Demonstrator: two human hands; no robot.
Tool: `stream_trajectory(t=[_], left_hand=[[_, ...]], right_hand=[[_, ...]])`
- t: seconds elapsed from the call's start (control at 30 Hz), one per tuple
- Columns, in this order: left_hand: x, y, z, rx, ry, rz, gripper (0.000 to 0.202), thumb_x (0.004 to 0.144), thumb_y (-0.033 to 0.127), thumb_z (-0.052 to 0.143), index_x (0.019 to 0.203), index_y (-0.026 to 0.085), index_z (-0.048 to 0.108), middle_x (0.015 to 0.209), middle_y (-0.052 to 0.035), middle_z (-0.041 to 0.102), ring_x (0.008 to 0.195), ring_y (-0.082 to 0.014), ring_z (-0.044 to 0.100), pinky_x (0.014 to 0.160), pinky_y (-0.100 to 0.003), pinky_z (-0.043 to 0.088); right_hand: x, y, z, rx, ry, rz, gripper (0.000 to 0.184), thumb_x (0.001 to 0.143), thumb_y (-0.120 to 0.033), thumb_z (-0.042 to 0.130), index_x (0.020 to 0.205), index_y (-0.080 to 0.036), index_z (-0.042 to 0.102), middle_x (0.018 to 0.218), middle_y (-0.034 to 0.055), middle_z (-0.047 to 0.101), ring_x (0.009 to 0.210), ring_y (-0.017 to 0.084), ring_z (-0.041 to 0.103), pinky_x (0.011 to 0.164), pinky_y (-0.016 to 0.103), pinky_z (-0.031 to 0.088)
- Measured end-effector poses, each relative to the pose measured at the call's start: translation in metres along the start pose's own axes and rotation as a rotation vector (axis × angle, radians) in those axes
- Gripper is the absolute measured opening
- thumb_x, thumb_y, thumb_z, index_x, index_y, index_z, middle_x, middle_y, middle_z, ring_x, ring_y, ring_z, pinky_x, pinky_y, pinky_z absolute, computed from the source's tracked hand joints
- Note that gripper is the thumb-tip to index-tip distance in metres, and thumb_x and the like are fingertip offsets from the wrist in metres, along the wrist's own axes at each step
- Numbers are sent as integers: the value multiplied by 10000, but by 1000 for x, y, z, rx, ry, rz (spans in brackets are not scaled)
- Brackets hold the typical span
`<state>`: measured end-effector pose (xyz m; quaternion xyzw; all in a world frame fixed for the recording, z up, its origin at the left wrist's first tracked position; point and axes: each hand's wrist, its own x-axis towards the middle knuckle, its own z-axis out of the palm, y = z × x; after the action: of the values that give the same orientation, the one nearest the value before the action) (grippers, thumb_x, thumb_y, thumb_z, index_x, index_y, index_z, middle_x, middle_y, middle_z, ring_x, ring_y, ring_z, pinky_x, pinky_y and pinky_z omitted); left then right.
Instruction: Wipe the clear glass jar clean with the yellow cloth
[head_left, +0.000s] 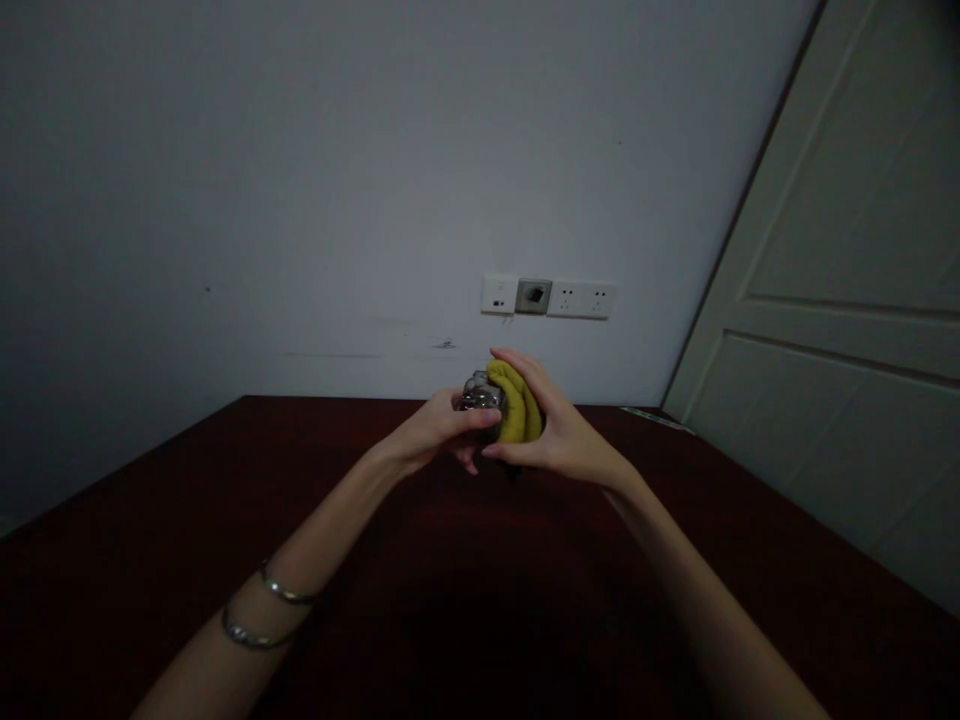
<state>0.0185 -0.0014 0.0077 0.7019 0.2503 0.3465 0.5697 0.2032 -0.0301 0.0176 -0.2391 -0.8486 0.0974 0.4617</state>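
Both my hands meet above the far middle of a dark red-brown table. My left hand is closed round a small shiny glass or metal object, which I cannot name for sure. My right hand is closed on a bunched yellow cloth and presses it against that shiny object. Two thin silver bangles sit on my left forearm.
A white wall rises behind the table, with a strip of sockets just above my hands. A pale panelled door stands at the right. A thin flat item lies at the table's far right edge.
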Motion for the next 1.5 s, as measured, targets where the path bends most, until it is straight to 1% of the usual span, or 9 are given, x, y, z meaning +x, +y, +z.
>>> stream_trajectory(t=[0.2, 0.4, 0.53, 0.67, 0.83, 0.97, 1.2, 1.37, 1.5], left_hand=[[1, 3, 3, 75, 38, -34, 431, 709, 504, 674, 881, 126, 559, 578, 34, 537, 396, -65, 492, 426, -230, 518], [-1, 6, -3, 167, -24, 4, 625, 648, 602, 680, 1013, 119, 525, 649, 2, 581, 452, -103, 558, 453, -250, 513], [-2, 7, -10, 199, -50, 31, 711, 618, 525, 742, 1152, 121, 501, 798, -48, 622, 569, -122, 602, 528, -257, 518], [0, 6, -8, 234, 74, 141, 829, 582, 344, 812, 1288, 156, 419, 1052, -125, 634, 896, -213, 638, 753, -339, 526], [-1, 11, -1, 297, 133, 206, 703, 561, 272, 825, 1177, 149, 511, 1129, -121, 622, 972, -219, 614, 856, -375, 491], [-2, 13, -2, 334, 131, 175, 563, 561, 308, 823, 1039, 129, 586, 995, -85, 658, 858, -195, 625, 782, -350, 500], [4, 2, 1, 373, 224, 213, 649, 504, 312, 851, 1066, 130, 581, 1003, -88, 664, 863, -208, 639, 787, -347, 506], [8, -3, 2, 263, 311, 222, 712, 500, 292, 851, 1121, 124, 546, 1042, -105, 652, 848, -202, 648, 788, -353, 519], [11, -5, 4, 169, 330, 253, 708, 501, 271, 841, 1124, 118, 542, 1048, -105, 642, 833, -189, 641, 773, -342, 520]], right_hand=[[0, 8, 12, 8, 106, 38, 874, 633, -348, 795, 1381, -308, 345, 1349, 85, 421, 1260, 264, 425, 1092, 488, 326], [0, 13, 13, 177, 154, 135, 855, 588, -320, 809, 1349, -294, 420, 1373, 78, 463, 1243, 270, 467, 1084, 493, 335], [2, 17, 12, 332, 236, 297, 864, 539, -347, 822, 1322, -253, 468, 1349, 98, 519, 1204, 279, 521, 1050, 475, 390], [6, 20, 12, 426, 247, 464, 838, 536, -360, 810, 1302, -225, 497, 1302, 108, 572, 1146, 283, 573, 1001, 475, 444], [7, 11, 13, 510, 206, 547, 729, 567, -383, 796, 1230, -186, 562, 1141, 104, 666, 976, 258, 653, 848, 411, 543], [6, 5, 12, 455, 168, 517, 559, 649, -448, 747, 1133, -202, 615, 1005, 74, 699, 869, 232, 665, 762, 386, 558], [10, 29, 17, 370, 254, 410, 439, 802, -625, 509, 985, -247, 639, 1045, 52, 684, 1025, 240, 614, 951, 445, 474], [10, 24, 27, 339, 393, 348, 407, 862, -561, 469, 1131, -281, 592, 1230, 46, 618, 1155, 216, 561, 1036, 433, 405], [7, 6, 30, 224, 463, 168, 292, 902, -462, 465, 1090, -299, 617, 1347, 29, 535, 1266, 194, 471, 1086, 447, 339]])
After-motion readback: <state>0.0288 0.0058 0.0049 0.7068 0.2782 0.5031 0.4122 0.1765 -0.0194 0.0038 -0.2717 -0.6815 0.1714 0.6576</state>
